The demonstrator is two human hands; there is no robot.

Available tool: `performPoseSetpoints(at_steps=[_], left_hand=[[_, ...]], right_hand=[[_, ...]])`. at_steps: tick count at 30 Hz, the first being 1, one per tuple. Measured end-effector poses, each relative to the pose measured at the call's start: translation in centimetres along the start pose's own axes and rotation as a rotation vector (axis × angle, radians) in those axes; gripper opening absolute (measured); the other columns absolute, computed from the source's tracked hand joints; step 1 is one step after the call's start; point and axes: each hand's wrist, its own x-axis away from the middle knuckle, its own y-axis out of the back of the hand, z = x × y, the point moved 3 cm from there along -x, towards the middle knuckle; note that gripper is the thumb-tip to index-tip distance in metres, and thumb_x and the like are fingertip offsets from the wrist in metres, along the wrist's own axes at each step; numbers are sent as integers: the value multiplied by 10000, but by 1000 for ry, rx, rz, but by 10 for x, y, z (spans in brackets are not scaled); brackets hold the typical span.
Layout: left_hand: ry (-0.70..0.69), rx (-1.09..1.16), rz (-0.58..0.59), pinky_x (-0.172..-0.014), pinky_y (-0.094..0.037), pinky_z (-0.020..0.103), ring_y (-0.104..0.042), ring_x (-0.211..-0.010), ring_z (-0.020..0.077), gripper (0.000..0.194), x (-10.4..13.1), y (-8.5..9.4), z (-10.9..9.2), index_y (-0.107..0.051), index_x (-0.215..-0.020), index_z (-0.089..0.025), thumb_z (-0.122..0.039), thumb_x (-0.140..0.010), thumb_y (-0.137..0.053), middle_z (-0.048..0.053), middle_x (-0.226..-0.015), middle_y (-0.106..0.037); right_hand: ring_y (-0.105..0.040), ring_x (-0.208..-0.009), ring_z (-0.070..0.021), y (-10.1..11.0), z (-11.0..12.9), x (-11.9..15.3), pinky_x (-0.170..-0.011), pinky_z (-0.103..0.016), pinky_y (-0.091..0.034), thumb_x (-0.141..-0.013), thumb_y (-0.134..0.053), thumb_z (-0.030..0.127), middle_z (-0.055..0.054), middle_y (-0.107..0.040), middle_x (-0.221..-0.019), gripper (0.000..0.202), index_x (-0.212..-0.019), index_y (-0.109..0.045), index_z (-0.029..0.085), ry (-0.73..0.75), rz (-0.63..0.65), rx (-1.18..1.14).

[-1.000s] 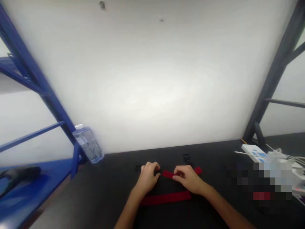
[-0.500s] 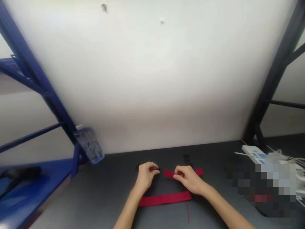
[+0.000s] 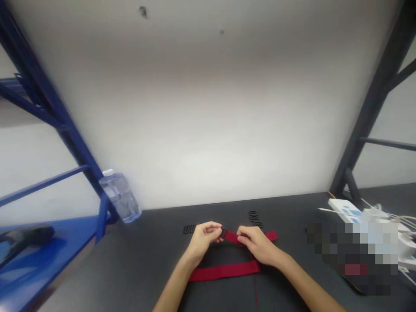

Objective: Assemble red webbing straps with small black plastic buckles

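Observation:
My left hand pinches a small black buckle between thumb and fingers. The buckle is at the left end of a red strap; whether the strap passes through it is too small to tell. My right hand grips that strap near this end, and more of it shows beyond the hand on the right. Nearer the front, another stretch of red strap lies across the dark table, partly behind my left forearm. A thin red thread lies below its right end.
Black buckles lie behind my left hand, and several black rings behind my right. A clear bottle leans by the blue frame at left. White devices and cables sit at right beside a blurred dark item.
My left hand has moved slightly right, bringing the black buckle to the end of the red strap. My right hand has kept its hold almost in place.

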Motion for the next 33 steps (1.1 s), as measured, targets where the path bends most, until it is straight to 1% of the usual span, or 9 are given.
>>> performPoseSetpoints(at_steps=[4,8,14,19,23,26,29,31,33], left_hand=[[29,83,9,-596,-440,232,-595,-593,120,359,0,-2,3,-659,-901,-106,-377,-692,-768,28,-694,-636],[36,91,83,-593,-439,234,-621,-606,140,312,3,-8,3,-647,-879,-102,-337,-704,-755,42,-686,-653],[60,34,181,-573,-427,234,-589,-546,129,200,8,-16,3,-648,-836,-96,-206,-687,-722,38,-606,-651],[12,-29,159,-534,-390,211,-507,-509,86,115,8,-19,-3,-659,-765,-96,-140,-660,-681,16,-631,-629],[13,-43,123,-482,-318,191,-435,-476,63,73,8,-24,-4,-648,-722,-99,-131,-657,-657,-12,-579,-578],[27,-32,111,-467,-292,189,-409,-458,57,107,6,-26,-1,-635,-717,-102,-167,-649,-686,-21,-556,-559],[39,-33,100,-460,-291,190,-410,-446,60,169,5,-27,3,-637,-744,-100,-226,-655,-708,-18,-550,-559],[53,-45,95,-447,-289,193,-412,-430,64,190,5,-27,6,-639,-753,-100,-256,-666,-705,-20,-535,-551],[57,-49,86,-433,-288,195,-413,-413,66,201,5,-27,7,-635,-743,-105,-276,-667,-709,-24,-523,-543]], right_hand=[[-486,-638,-121,0,1,0,-623,-222,-349,-910,-446,259,27,-534,-669,241,-697,-525,179,8,4,-16],[-475,-585,-110,-3,-2,1,-561,-210,-350,-917,-417,261,25,-508,-641,237,-716,-513,181,-3,1,-76],[-464,-430,-95,-15,-9,1,-451,-195,-382,-915,-398,323,66,-506,-576,127,-957,-460,220,-101,52,-361],[-498,-445,-96,-17,-3,1,-456,-203,-429,-897,-459,417,70,-522,-608,217,-1000,-405,233,-104,37,-555],[-454,-417,-82,-13,6,2,-413,-188,-397,-906,-456,412,65,-507,-597,209,-1001,-476,227,-106,17,-501],[-477,-455,-81,-10,13,1,-419,-194,-395,-882,-512,380,22,-559,-697,204,-983,-582,217,-65,-25,-370],[-560,-620,-111,-7,19,-2,-527,-223,-442,-828,-603,332,-39,-608,-912,154,-892,-672,210,18,-109,-270],[-577,-733,-136,-5,19,-3,-586,-234,-448,-793,-648,317,-57,-602,-1010,127,-793,-690,198,49,-153,-270],[-569,-754,-140,-4,16,-4,-578,-228,-432,-783,-664,335,-65,-606,-1026,163,-735,-674,180,46,-173,-346]])
